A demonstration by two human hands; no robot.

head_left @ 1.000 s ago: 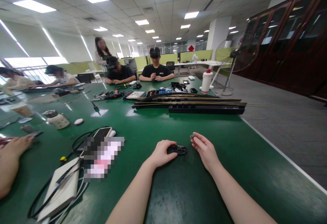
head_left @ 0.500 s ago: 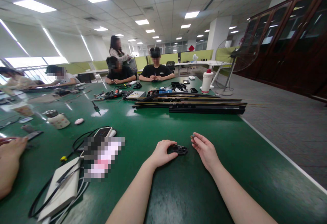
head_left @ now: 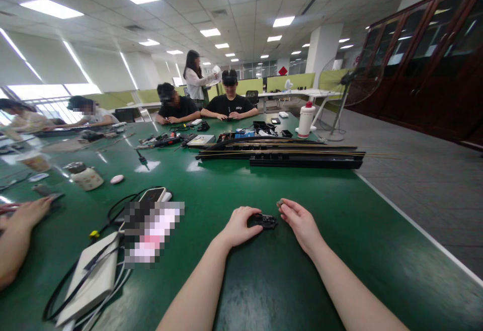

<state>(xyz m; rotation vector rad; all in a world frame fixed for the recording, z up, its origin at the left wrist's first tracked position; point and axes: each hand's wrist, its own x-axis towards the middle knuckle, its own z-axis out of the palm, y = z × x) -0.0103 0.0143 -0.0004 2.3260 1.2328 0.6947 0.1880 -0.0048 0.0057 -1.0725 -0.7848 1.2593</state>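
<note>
A small black plastic part with an uneven, hollowed top (head_left: 267, 221) lies on the green table (head_left: 211, 195). My left hand (head_left: 241, 226) grips its left end between thumb and fingers. Just to the right, my right hand (head_left: 300, 221) pinches a small greyish piece (head_left: 279, 203) between thumb and fingertips. That piece is held slightly above and beyond the black part's right end, apart from it. Its exact kind is too small to make out.
Long black strips with thin brass-coloured rods (head_left: 305, 159) lie across the table ahead. Leftward are a phone (head_left: 153, 196), a white box (head_left: 92, 275) with cables, and another person's arm (head_left: 22, 235). A white bottle (head_left: 305, 121) stands at the far right edge.
My right hand has shifted slightly left, bringing the small piece nearer the black part. My left hand stays put. The standing person has moved right; the neighbour's hand at left has reached forward.
</note>
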